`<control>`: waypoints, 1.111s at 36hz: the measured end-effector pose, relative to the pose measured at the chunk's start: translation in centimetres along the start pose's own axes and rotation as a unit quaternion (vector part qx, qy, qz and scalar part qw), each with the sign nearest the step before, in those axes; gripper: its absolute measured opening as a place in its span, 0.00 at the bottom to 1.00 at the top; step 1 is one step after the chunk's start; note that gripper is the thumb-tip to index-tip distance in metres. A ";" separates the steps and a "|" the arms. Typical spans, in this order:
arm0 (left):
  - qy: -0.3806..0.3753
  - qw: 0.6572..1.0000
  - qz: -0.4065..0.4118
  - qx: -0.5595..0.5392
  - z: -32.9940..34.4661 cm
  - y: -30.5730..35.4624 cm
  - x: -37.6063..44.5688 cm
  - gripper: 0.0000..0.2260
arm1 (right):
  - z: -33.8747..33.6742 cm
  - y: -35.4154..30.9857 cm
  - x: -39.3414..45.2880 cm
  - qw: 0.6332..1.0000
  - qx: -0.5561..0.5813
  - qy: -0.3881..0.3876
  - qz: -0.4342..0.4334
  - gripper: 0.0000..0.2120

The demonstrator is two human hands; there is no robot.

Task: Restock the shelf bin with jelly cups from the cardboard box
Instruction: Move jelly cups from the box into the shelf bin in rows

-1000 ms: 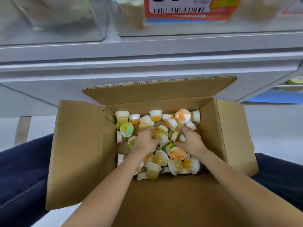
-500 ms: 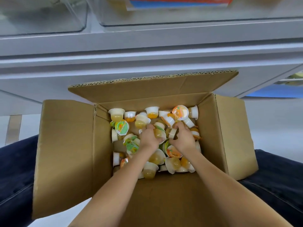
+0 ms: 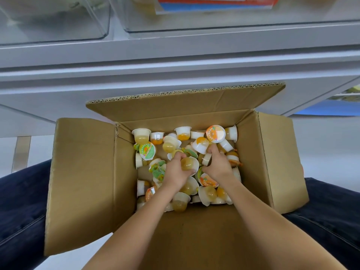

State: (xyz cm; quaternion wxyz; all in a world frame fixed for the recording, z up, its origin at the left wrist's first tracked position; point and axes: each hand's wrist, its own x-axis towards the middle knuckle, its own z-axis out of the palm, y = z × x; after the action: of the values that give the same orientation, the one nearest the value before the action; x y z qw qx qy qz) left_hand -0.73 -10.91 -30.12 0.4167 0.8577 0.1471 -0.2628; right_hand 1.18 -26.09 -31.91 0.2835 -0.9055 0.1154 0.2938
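An open cardboard box [image 3: 81,182] rests on my lap, holding several small jelly cups [image 3: 143,136] with yellow and orange jelly and printed lids. Both hands are down inside the box. My left hand [image 3: 176,172] grips a pale yellow jelly cup [image 3: 188,163] between thumb and fingers. My right hand [image 3: 218,165] is curled into the pile and holds a white cup [image 3: 206,158]. Clear plastic shelf bins [image 3: 58,18] sit on the grey shelf above the box.
The grey shelf edge [image 3: 175,61] runs across the view just beyond the box's far flap [image 3: 185,106]. A second clear bin with a red and blue label [image 3: 214,4] stands at the top right. My dark trouser legs [image 3: 23,201] flank the box.
Both hands shifted slightly forward in the pile and closed round cups; my left hand now holds a pale yellow cup clear of the others. The view tilted downward.
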 end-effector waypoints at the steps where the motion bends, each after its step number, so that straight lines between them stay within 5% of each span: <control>1: 0.000 1.000 -0.002 -0.002 0.0 0.0 0.1 0.22 | -0.1 0.1 0.0 1.000 0.007 0.000 -0.004 0.24; 16: -0.019 1.000 0.001 0.004 -2.3 1.2 -0.8 0.21 | -1.5 -0.2 -3.7 0.991 0.001 0.108 -0.083 0.27; 20: -0.076 0.996 -0.033 -0.029 -5.1 3.6 -1.7 0.23 | -4.1 -2.3 -5.6 0.971 0.197 0.135 0.016 0.22; 22: -0.131 0.984 -0.063 -0.100 -6.7 5.1 -2.5 0.21 | -6.0 -3.4 -6.5 0.902 0.415 0.040 0.117 0.18; 25: -0.200 0.933 -0.102 -0.281 -9.2 7.9 -4.2 0.15 | -8.8 -4.9 -8.0 0.742 0.630 -0.143 0.180 0.17; 27: -0.210 0.907 -0.111 -0.347 -11.1 10.0 -5.3 0.11 | -10.8 -5.8 -9.0 0.718 0.653 -0.185 0.153 0.16; 31: -0.221 0.847 -0.126 -0.466 -15.7 14.2 -8.1 0.08 | -15.2 -9.3 -11.3 0.764 0.614 -0.194 0.040 0.09; 34: -0.222 0.842 -0.092 -0.483 -18.5 16.5 -9.7 0.10 | -18.7 -12.3 -13.4 0.811 0.560 -0.163 -0.050 0.07; 40: -0.259 0.820 0.055 -0.508 -21.6 21.3 -13.6 0.25 | -23.2 -16.6 -17.8 0.819 0.527 -0.034 -0.222 0.15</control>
State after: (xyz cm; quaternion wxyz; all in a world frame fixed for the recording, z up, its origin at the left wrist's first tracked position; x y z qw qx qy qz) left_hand 5.32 -7.23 2.39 0.8295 0.4317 0.0994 -0.3401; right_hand 4.00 -25.33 1.53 0.7790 -0.6081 0.0389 0.1478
